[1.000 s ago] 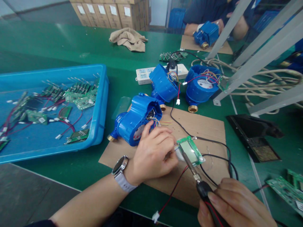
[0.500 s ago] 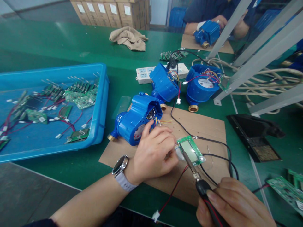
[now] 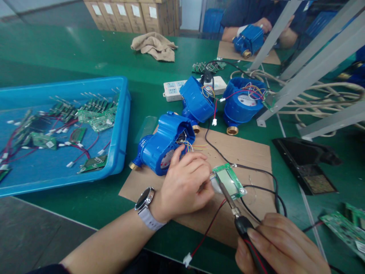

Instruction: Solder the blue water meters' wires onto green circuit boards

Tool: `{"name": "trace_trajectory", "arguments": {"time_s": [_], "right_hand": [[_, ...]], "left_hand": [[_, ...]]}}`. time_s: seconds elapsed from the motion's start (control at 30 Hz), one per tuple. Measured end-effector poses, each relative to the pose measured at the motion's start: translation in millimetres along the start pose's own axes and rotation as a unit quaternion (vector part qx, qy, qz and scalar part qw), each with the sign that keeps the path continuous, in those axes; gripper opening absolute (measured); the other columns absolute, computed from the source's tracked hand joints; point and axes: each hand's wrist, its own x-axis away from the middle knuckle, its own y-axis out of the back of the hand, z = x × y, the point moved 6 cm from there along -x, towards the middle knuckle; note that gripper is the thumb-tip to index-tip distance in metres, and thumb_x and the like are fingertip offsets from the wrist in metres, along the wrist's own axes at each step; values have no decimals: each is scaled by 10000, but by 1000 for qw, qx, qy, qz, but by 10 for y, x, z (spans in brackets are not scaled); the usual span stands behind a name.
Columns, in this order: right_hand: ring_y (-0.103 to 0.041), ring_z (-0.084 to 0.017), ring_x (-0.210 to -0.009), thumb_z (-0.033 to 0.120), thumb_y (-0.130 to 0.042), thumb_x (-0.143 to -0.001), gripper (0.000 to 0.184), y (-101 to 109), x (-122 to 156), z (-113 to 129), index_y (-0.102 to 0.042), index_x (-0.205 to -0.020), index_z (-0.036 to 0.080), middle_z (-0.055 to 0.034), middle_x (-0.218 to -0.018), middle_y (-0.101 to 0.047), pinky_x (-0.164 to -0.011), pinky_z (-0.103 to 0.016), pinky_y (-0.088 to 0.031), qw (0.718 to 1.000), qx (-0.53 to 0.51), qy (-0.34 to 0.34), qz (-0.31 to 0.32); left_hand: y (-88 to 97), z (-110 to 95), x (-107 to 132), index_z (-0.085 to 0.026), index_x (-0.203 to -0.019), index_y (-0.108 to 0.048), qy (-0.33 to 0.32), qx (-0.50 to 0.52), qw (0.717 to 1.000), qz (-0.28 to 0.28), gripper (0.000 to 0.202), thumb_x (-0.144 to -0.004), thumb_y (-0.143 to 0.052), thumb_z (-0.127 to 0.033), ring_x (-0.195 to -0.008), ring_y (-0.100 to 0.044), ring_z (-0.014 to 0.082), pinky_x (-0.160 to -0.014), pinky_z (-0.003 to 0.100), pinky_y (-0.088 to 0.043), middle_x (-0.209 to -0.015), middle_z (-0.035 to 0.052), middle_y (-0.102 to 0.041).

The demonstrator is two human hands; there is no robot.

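Note:
My left hand (image 3: 184,184), with a watch on its wrist, rests on a cardboard sheet (image 3: 242,150) with the fingers pinched on thin coloured wires at the edge of a small green circuit board (image 3: 229,182). My right hand (image 3: 281,245) grips the black handle of a soldering iron (image 3: 238,215). Its tip touches the board's left edge by my left fingertips. A blue water meter body (image 3: 162,142) lies just behind my left hand, its wires running to the board.
A blue tray (image 3: 121,125) of circuit boards and red leads sits at left. Two more blue meters (image 3: 219,101) and a white power strip (image 3: 173,89) lie behind the cardboard. A black stand (image 3: 308,161) is at right, grey metal struts (image 3: 313,64) above. Another person's hands hold a meter (image 3: 248,40) at the back.

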Motion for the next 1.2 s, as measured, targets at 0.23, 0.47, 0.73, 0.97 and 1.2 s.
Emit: {"name": "trace_trajectory", "arguments": {"time_s": [0.23,0.47,0.73,0.97,1.2], "right_hand": [[-603,-134,-600,92,-651,-734,165,1,1,21,-580,-860,170,14,-657,-617,-591,-286,-528,1000,4,7,0],[-610,-140,-602,94,-645,-740,172,2,11,18,-588,-864,198,24,-661,-619,-572,-281,-524,1000,0,-5,5],[-613,-132,-599,92,-646,-738,156,3,-26,14,-593,-840,197,30,-653,-620,-588,-270,-528,1000,-4,8,10],[-602,-124,-571,93,-649,-736,153,10,-21,25,-594,-828,202,38,-640,-615,-570,-264,-531,1000,-2,-3,-4],[-607,-123,-561,90,-641,-738,176,4,-45,2,-593,-845,221,42,-633,-624,-558,-261,-543,1000,-11,4,15]], "left_hand": [[-4,-6,-3,-187,-667,-495,0,-3,1000,2,129,-749,-570,-123,-1018,-603,186,-1135,531,-179,-813,-27,-682],[-8,1,6,-190,-670,-497,0,-3,1000,0,127,-741,-572,-117,-1022,-602,182,-1140,523,-173,-817,-26,-683],[-6,4,6,-190,-672,-499,1,1,1000,0,123,-742,-573,-122,-1024,-601,184,-1140,520,-175,-812,-25,-681],[-3,4,2,-191,-665,-504,2,-2,1000,1,121,-745,-570,-128,-1028,-602,190,-1137,519,-181,-814,-19,-683],[1,-3,-4,-197,-665,-515,1,-4,1000,4,119,-746,-562,-125,-1014,-603,190,-1132,523,-197,-808,-20,-684]]}}
